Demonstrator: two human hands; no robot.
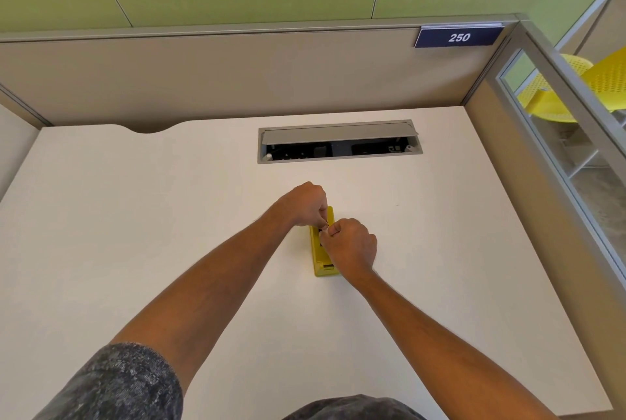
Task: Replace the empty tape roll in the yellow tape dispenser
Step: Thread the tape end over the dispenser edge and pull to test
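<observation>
While both of my bare arms reached forward over a white desk (135,216), my hands met above a yellow tape dispenser (318,250) that lay flat on the desktop, its long side pointing away from me. Farthest to the left of my hands, a grey speckled sleeve (111,385) covered my upper left arm. My left hand (305,204) was curled into a loose fist over the far end of the dispenser, its fingertips (321,223) pressed together and pointing down at the middle of the yellow body. Just right of it, touching fingertip to fingertip, my right hand (350,246) was curled the same way over the near half of the dispenser, hiding much of it. Both hands seemed to pinch something small and dark between them at the top of the dispenser, but I could not tell what it was; no tape roll was visible. Beyond my hands, an open grey cable tray (338,141) was sunk into the desk, showing dark sockets. Further right, a blue sign reading 250 (458,37) hung on the beige partition, and past a glass panel sat a yellow perforated chair (555,91).
</observation>
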